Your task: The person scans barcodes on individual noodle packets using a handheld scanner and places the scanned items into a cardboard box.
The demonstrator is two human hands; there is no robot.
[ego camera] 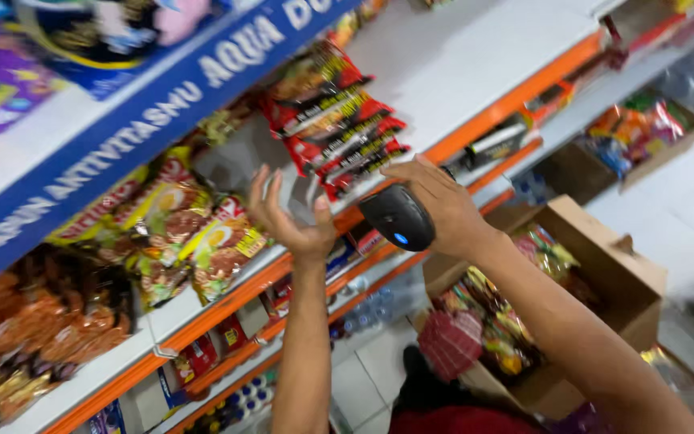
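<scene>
My right hand [442, 202] grips a black handheld scanner [398, 217] with a small blue light, its head aimed at a row of red snack packets [337, 120] standing on the white shelf [459, 64]. My left hand [292, 221] is raised with palm open and fingers spread, just below the red packets and beside yellow-and-red snack bags [202, 233]. It holds nothing. Both forearms reach up from the bottom of the view.
An open cardboard box [604, 273] full of mixed snack packs sits on the floor at right. Orange-edged shelves [226, 301] hold brown packets [34, 329] at left and small items below. A second box of goods [636, 133] stands further right. A blue banner [146, 120] runs overhead.
</scene>
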